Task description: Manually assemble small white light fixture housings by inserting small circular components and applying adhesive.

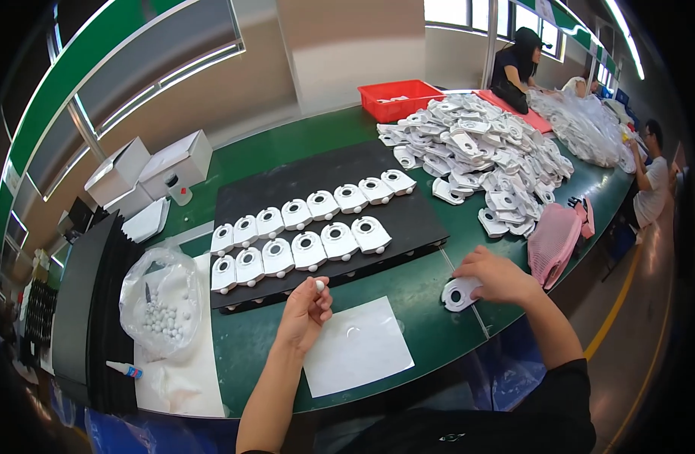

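Note:
Between the thumb and fingers of my left hand [305,312] is a small white ball [319,286], held above the front edge of a black board [287,181]. My right hand [499,274] grips a white plastic part [459,293] with a round dark-ringed hole, low over the green table at the right. Two rows of similar white parts [307,248] lie on the black board, with white balls at their lower ends. A white sheet of paper [359,346] lies in front of me, beside my left hand.
A large heap of white parts [476,147] covers the table's far right, near a red bin [397,98] and a pink mesh bag [553,240]. On the left are a plastic bag of white balls [162,303], a glue bottle [124,369] and white boxes [173,163]. Other people [518,68] sit beyond.

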Demonstrator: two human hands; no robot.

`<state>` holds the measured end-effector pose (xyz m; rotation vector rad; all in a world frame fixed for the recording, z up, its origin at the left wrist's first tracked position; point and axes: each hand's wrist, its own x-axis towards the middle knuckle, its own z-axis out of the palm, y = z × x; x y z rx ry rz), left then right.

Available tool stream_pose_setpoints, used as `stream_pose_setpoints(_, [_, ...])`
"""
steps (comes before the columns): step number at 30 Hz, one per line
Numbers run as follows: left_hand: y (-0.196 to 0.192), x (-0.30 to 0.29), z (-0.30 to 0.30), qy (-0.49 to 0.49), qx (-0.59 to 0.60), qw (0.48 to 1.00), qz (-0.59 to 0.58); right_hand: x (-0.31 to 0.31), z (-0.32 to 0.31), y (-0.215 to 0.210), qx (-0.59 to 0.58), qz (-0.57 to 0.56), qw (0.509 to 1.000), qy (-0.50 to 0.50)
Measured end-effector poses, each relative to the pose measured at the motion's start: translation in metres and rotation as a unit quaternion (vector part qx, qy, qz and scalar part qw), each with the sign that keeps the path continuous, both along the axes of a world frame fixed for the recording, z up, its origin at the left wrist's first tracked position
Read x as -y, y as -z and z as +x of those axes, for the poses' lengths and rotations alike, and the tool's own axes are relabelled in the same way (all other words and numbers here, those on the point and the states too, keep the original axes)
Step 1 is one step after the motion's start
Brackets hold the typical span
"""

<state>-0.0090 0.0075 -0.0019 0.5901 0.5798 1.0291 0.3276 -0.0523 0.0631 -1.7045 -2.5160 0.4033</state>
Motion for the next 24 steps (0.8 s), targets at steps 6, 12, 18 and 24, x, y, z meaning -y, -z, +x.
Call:
stream_pose_setpoints(6, [0.0, -0.001, 0.001, -0.016, 0.004, 1.0, 0.015, 0.0, -0.028, -0.015, 0.054, 0.017, 0.998, -0.019])
stream_pose_setpoints(12, [-0.001, -0.004, 0.002, -0.037, 0.013, 0.999, 0.02, 0.0, -0.102, 0.018, -0.438, -0.046, 0.898, -0.024])
stream_pose_setpoints(18, [0.001, -0.002, 0.0, -0.037, 0.028, 0.999, 0.018, 0.003, -0.141, 0.07, -0.54, -0.113, 0.832, 0.061])
stream_pose_setpoints(24, [0.001, -0.002, 0.0, -0.035, 0.031, 0.999, 0.02, 0.004, -0.145, 0.067, -0.464, -0.084, 0.881, 0.042])
